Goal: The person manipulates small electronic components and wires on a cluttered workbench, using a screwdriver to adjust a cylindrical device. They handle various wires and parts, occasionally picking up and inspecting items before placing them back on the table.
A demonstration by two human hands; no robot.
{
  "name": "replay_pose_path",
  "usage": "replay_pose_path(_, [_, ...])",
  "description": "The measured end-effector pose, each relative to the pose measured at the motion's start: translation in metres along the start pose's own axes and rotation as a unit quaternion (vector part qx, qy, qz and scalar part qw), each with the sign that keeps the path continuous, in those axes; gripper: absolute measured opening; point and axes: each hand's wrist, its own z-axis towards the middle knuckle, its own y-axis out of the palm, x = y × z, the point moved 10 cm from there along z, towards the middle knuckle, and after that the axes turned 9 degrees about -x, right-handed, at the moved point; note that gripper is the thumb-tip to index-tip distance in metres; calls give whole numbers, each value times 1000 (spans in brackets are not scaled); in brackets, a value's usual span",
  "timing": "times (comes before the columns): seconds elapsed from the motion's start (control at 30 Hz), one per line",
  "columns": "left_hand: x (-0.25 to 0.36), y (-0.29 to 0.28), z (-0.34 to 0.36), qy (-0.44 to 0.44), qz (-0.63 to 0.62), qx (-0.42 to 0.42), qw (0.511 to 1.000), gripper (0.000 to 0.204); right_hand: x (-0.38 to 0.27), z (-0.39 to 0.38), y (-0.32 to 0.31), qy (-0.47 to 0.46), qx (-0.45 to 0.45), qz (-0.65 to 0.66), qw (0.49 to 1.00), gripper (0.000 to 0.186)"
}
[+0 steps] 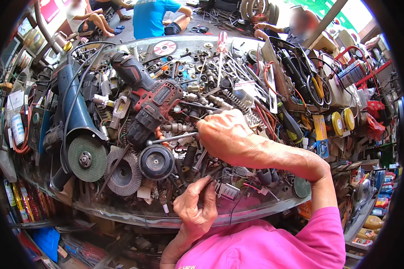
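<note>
At the frame's lower centre, a silver metal block (227, 191) lies just right of my nearer left hand (195, 209), long axis slanting down rightward, its fingers bent together and my right hand (226, 135) curled above, whether gripping anything I cannot tell.

Yellow lettering shows on my pink shirt (265, 244), partly cut off by the lower edge. Pale characters mark a seated person's blue shirt (150, 19). Over to my right, a yellow-and-blue card (319, 128) carries print (too small for me to read).
</note>
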Motion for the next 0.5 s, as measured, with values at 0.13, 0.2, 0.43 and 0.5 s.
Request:
replay_pose_path(0.13, [-5,-1,-2,-9,-8,10,1000,21,12,2,1,10,22,36,999,19])
replay_pose_path(0.2, [-4,-1,-2,-12,-6,7,1000,20,16,0,-4,13,35,64,997,20])
replay_pose_path(0.43, [-3,2,-2,-3,6,-5,1000,21,21,0,-2,42,-38,81,995,27])
replay_pose_path(0.5, [-2,4,-2,-1,4,-13,1000,21,31,-3,2,46,-27,137,989,27])
